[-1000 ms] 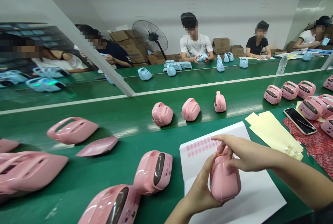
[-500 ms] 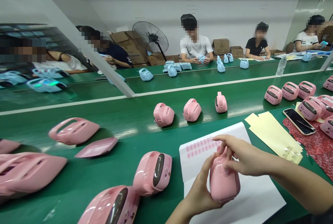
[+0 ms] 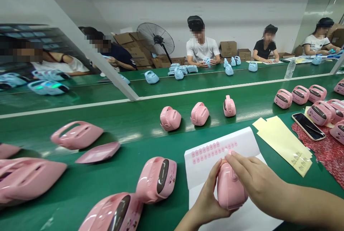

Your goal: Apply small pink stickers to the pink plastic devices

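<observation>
A pink plastic device with a carry handle (image 3: 228,189) is held end-on above a white sheet of paper. My left hand (image 3: 205,198) wraps its left side and underside, the thumb up near the handle. Across the top and right side lies my right hand (image 3: 258,177), fingers together and pressed on the device by the handle. A small white spot shows at the right fingertips; I cannot make out what it is. Beneath both hands, the white sheet (image 3: 194,177) carries rows of small pink oval stickers (image 3: 205,151) along its upper part.
More pink devices stand left (image 3: 158,179), along the green belt (image 3: 170,118), and right (image 3: 321,112). Yellow paper sheets (image 3: 282,141), a phone (image 3: 309,125) and red bubble wrap (image 3: 329,152) lie right. Several co-workers sit opposite, handling blue devices; a water bottle (image 3: 290,69) stands mid-table.
My right hand has turned and come down over the device's top right, fingers now flat together instead of pinching at the handle. My left hand keeps its hold.
</observation>
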A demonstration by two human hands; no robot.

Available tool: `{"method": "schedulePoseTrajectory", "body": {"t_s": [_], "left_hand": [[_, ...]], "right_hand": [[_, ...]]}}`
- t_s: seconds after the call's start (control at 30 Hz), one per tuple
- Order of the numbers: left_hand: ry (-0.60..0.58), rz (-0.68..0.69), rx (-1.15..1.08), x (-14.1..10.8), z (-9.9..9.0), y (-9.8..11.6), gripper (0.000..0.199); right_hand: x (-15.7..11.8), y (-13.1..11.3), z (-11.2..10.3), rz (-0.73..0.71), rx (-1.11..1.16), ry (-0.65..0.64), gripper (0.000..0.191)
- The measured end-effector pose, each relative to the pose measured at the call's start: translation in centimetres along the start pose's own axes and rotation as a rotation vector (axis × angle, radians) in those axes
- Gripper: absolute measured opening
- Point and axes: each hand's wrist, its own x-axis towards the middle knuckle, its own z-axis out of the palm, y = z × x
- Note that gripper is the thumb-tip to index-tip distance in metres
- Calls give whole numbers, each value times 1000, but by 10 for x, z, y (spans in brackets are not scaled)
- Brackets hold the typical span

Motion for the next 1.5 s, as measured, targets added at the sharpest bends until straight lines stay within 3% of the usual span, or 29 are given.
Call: {"method": "schedulePoseTrajectory", "body": {"t_s": [0.1,0.2,0.3,0.5,0.57,0.63,0.7,0.77,0.83,0.93,1.17,1.33,1.4,1.5], "left_hand": [[-14,5,-21,2,-1,6,113],[1,-17,-83,2,0,6,111],[24,-25,-116,1,1,4,109],[56,23,-149,0,4,7,111],[56,8,-283,1,11,6,110],[137,3,-563,1,22,4,106],[251,-39,-888,1,32,2,87],[297,-137,-1107,4,36,1,61],[273,-205,-1211,8,36,2,55],[219,-204,-1298,16,33,8,60],[99,-117,-1571,22,39,17,71],[185,-122,-1601,20,43,19,67],[228,-157,-1564,17,42,17,61],[209,-219,-1485,13,40,12,49]], "right_hand": [[0,1,-3,32,7,85,68],[2,5,-3,-10,178,150,69],[4,9,-1,-100,330,118,71],[6,25,12,-175,326,49,73],[9,33,18,-85,354,48,63],[12,41,25,132,478,83,53],[12,45,31,385,698,157,47],[11,43,36,541,921,232,46],[9,37,39,579,1073,260,48],[8,26,42,608,1175,225,52],[14,19,53,728,1132,220,49],[14,17,55,737,955,165,61],[14,19,51,692,897,143,67],[9,32,39,472,828,47,74]]}}
